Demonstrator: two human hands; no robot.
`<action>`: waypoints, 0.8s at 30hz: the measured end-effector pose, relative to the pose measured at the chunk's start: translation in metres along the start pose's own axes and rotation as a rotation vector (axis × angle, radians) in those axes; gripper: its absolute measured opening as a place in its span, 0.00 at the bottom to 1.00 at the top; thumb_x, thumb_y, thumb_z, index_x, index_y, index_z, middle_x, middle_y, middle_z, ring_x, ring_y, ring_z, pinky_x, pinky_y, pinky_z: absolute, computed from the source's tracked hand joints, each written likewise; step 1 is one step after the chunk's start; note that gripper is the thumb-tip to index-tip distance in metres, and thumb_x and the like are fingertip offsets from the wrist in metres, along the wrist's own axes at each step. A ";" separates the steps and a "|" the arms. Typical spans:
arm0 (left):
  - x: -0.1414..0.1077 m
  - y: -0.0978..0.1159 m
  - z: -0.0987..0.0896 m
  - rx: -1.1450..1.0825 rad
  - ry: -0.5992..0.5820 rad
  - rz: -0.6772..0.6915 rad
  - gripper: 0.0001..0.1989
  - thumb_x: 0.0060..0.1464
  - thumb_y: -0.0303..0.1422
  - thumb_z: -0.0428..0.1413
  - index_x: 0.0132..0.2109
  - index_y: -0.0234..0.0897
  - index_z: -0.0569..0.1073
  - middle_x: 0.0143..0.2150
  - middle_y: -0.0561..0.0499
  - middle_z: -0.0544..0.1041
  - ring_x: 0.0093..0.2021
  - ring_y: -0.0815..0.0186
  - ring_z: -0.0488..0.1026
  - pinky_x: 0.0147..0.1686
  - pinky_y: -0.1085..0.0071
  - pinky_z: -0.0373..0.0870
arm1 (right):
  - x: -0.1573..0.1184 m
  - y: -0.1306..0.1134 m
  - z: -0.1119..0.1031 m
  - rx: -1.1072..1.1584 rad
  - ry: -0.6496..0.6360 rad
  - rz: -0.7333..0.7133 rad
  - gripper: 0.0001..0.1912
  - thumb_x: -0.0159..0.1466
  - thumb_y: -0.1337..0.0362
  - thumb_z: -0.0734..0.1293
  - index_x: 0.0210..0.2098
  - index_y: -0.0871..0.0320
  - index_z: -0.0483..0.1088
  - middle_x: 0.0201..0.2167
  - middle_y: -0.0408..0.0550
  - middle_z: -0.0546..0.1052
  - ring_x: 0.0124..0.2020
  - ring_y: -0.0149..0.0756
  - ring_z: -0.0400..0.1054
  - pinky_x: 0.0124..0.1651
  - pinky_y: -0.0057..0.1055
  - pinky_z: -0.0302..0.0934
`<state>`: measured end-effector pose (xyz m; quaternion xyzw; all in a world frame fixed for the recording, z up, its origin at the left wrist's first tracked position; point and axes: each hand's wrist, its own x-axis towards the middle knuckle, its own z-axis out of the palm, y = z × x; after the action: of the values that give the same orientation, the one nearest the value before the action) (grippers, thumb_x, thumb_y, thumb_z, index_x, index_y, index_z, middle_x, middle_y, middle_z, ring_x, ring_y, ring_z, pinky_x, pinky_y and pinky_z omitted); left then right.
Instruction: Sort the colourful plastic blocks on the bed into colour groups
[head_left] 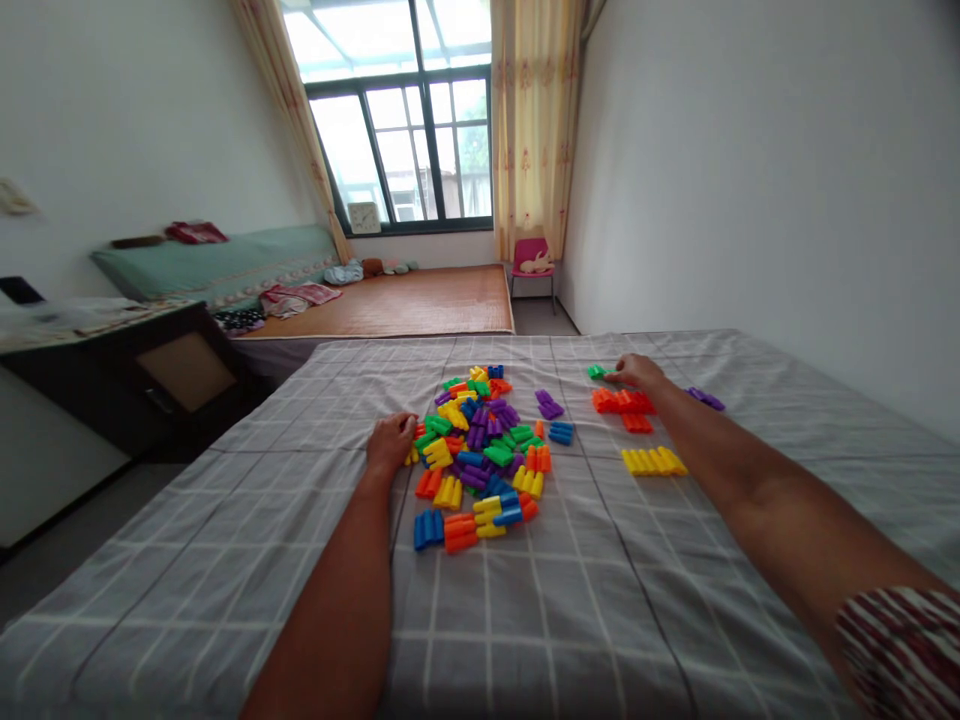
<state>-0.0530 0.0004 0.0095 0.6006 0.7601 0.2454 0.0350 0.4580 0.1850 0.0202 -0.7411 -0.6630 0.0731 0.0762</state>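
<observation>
A mixed pile of plastic building blocks (491, 455) in yellow, blue, green, orange and purple lies on the grey checked cloth. At the pile's left edge is my left hand (391, 440), its fingers curled in; what they hold, if anything, is hidden. Farther off on the right, my right hand (637, 372) has its fingertips on a green block (597, 372). Just nearer than that hand lie red-orange blocks (622, 402), with a row of yellow blocks (654, 462) closer to me. Purple blocks (705, 398) lie beyond my right forearm, partly covered by it.
Between the pile and the right-hand groups lie a purple block (550, 404) and a blue block (561, 433). Beyond the cloth-covered surface stand a low bed (420, 300) and a pink chair (532, 255). A dark cabinet (172, 370) is at the left, a white wall at the right.
</observation>
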 end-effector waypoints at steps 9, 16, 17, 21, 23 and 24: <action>0.000 0.000 0.000 -0.022 0.004 0.004 0.16 0.58 0.36 0.48 0.44 0.42 0.79 0.45 0.48 0.80 0.47 0.62 0.73 0.41 0.73 0.64 | 0.003 0.006 0.001 0.001 -0.019 0.003 0.19 0.50 0.66 0.72 0.43 0.60 0.77 0.37 0.50 0.80 0.33 0.36 0.72 0.31 0.25 0.59; -0.001 0.000 0.002 -0.019 0.004 -0.007 0.16 0.58 0.36 0.48 0.45 0.42 0.79 0.44 0.49 0.80 0.47 0.62 0.73 0.42 0.72 0.64 | -0.023 -0.015 -0.011 -0.007 0.143 -0.019 0.25 0.53 0.63 0.72 0.50 0.60 0.73 0.44 0.54 0.78 0.40 0.40 0.72 0.38 0.28 0.62; 0.000 0.000 0.002 -0.016 0.003 -0.012 0.16 0.58 0.36 0.48 0.45 0.43 0.79 0.44 0.49 0.80 0.47 0.62 0.72 0.42 0.72 0.64 | -0.031 -0.023 -0.016 0.015 0.171 -0.055 0.25 0.53 0.63 0.71 0.51 0.60 0.72 0.45 0.54 0.77 0.42 0.40 0.72 0.40 0.28 0.62; 0.001 0.001 0.003 -0.003 -0.010 -0.012 0.18 0.59 0.38 0.46 0.47 0.42 0.79 0.47 0.48 0.79 0.48 0.62 0.72 0.41 0.72 0.64 | -0.085 -0.072 -0.026 0.219 0.090 -0.456 0.19 0.58 0.60 0.69 0.48 0.58 0.74 0.43 0.51 0.78 0.39 0.37 0.72 0.42 0.29 0.64; 0.001 0.001 0.004 -0.002 -0.014 -0.005 0.19 0.59 0.38 0.46 0.48 0.42 0.78 0.48 0.48 0.79 0.48 0.63 0.72 0.41 0.73 0.64 | -0.117 -0.100 -0.022 0.282 -0.027 -0.667 0.16 0.59 0.58 0.68 0.46 0.56 0.74 0.40 0.47 0.79 0.39 0.37 0.71 0.43 0.31 0.65; 0.001 0.001 0.004 0.000 -0.016 -0.005 0.19 0.59 0.39 0.45 0.48 0.42 0.78 0.48 0.48 0.79 0.47 0.63 0.72 0.41 0.72 0.64 | -0.132 -0.112 -0.018 0.289 -0.066 -0.734 0.15 0.61 0.58 0.68 0.46 0.55 0.74 0.40 0.46 0.78 0.40 0.37 0.71 0.44 0.32 0.65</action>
<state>-0.0508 0.0029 0.0071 0.6005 0.7614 0.2405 0.0421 0.3382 0.0655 0.0621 -0.4337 -0.8689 0.1574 0.1793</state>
